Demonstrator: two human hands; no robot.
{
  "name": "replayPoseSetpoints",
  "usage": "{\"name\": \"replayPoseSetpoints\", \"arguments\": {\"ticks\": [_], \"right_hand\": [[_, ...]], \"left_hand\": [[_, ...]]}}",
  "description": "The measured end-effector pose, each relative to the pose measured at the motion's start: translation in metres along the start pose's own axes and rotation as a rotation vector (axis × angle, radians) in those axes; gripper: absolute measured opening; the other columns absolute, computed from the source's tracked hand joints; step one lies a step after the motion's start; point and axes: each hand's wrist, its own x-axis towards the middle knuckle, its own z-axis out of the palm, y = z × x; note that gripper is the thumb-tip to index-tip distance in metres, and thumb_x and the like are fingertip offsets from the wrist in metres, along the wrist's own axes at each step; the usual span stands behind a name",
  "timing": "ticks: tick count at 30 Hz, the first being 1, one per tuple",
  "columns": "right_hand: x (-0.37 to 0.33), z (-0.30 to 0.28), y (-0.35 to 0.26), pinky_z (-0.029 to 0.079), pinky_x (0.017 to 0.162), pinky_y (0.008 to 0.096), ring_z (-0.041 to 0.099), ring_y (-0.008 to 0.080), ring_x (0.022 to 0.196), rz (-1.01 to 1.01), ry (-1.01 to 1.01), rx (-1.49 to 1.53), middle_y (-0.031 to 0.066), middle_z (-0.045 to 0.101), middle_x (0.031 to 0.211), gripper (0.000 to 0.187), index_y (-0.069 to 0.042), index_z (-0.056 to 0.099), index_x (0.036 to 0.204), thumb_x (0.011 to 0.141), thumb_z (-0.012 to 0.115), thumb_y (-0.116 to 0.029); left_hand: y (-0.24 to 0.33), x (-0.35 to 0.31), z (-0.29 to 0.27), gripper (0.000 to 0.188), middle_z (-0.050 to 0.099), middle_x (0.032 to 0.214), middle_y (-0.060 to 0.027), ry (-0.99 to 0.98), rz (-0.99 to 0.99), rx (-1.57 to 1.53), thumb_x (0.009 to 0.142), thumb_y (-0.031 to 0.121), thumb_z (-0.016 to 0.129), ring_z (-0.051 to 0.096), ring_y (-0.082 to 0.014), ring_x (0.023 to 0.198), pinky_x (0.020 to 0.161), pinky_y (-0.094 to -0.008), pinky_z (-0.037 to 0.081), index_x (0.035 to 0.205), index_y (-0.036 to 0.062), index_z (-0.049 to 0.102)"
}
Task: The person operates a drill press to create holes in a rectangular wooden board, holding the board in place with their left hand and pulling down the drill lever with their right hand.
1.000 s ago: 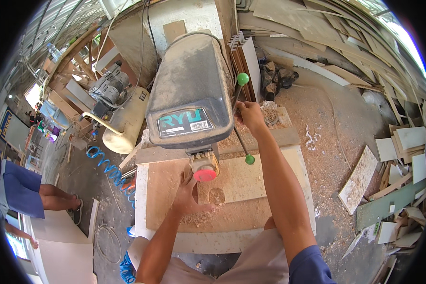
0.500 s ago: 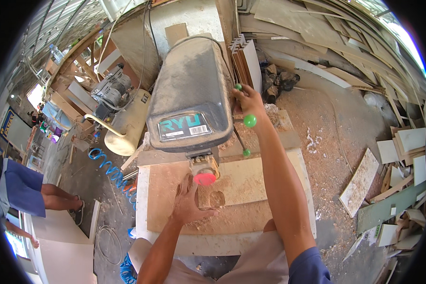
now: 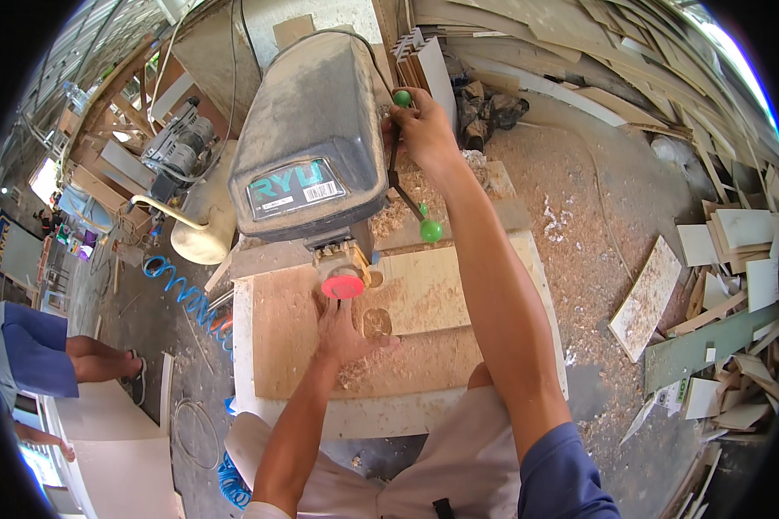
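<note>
A dusty dark drill press stands in front of me, with a round red part below its head. Under it, a pale wooden board lies on the sawdust-strewn worktable, with a round recess cut into it. My left hand presses flat beside that recess, thumb stretched to the right. Its fingertips are partly hidden by the red part. At the press's right side, my right hand is closed around a feed handle tipped with a green knob. Another green knob shows lower down.
A cream air compressor and a coiled blue hose are at left. A person in blue shorts stands beyond a white panel. Board offcuts pile up at right; long sheets lean at the back.
The feed handle has turned, bringing the lower green knobs closer together. A second recess now shows beside the red part. My left hand stays on the work, and the whole view has shifted.
</note>
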Motion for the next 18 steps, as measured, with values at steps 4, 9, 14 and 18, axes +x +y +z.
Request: {"name": "replayPoseSetpoints", "arguments": {"ticks": [4, 9, 14, 18], "right_hand": [[-0.004, 0.003, -0.006, 0.054, 0.057, 0.0321, 0.065, 0.0177, 0.063, 0.022, -0.01, 0.056, 0.0104, 0.065, 0.08, 0.018, -0.002, 0.051, 0.12, 0.102, 0.051, -0.006], [-0.008, 0.006, -0.011, 0.048, 0.056, 0.0284, 0.063, 0.014, 0.068, 0.028, 0.009, 0.024, 0.0061, 0.066, 0.084, 0.024, -0.004, 0.053, 0.126, 0.102, 0.053, -0.008], [-0.008, 0.007, -0.01, 0.045, 0.054, 0.0262, 0.061, 0.0115, 0.07, 0.033, 0.013, 0.033, 0.0035, 0.066, 0.085, 0.027, -0.005, 0.054, 0.129, 0.102, 0.054, -0.01], [-0.007, 0.007, -0.009, 0.047, 0.056, 0.0262, 0.061, 0.0114, 0.069, 0.028, 0.01, 0.056, 0.003, 0.065, 0.084, 0.028, -0.005, 0.054, 0.129, 0.102, 0.054, -0.01]], "left_hand": [[-0.005, 0.003, 0.001, 0.148, 0.027, 0.157, -0.0281, 0.006, 0.002, 0.076, 0.047, 0.077, 0.084, 0.021, -0.0463, 0.147, 0.122, -0.0515, 0.019, 0.154, -0.0058, 0.022], [-0.008, 0.008, 0.003, 0.147, 0.028, 0.156, -0.0283, 0.041, 0.058, 0.079, 0.047, 0.077, 0.083, 0.022, -0.0461, 0.147, 0.121, -0.052, 0.02, 0.153, -0.005, 0.024], [-0.015, 0.012, 0.002, 0.145, 0.028, 0.157, -0.0285, -0.001, 0.004, 0.08, 0.048, 0.078, 0.082, 0.022, -0.0464, 0.147, 0.122, -0.0518, 0.019, 0.154, -0.0024, 0.025], [-0.015, 0.012, 0.004, 0.143, 0.028, 0.157, -0.0286, 0.011, -0.001, 0.097, 0.049, 0.078, 0.082, 0.023, -0.0469, 0.147, 0.121, -0.0521, 0.021, 0.154, -0.0017, 0.026]]}}
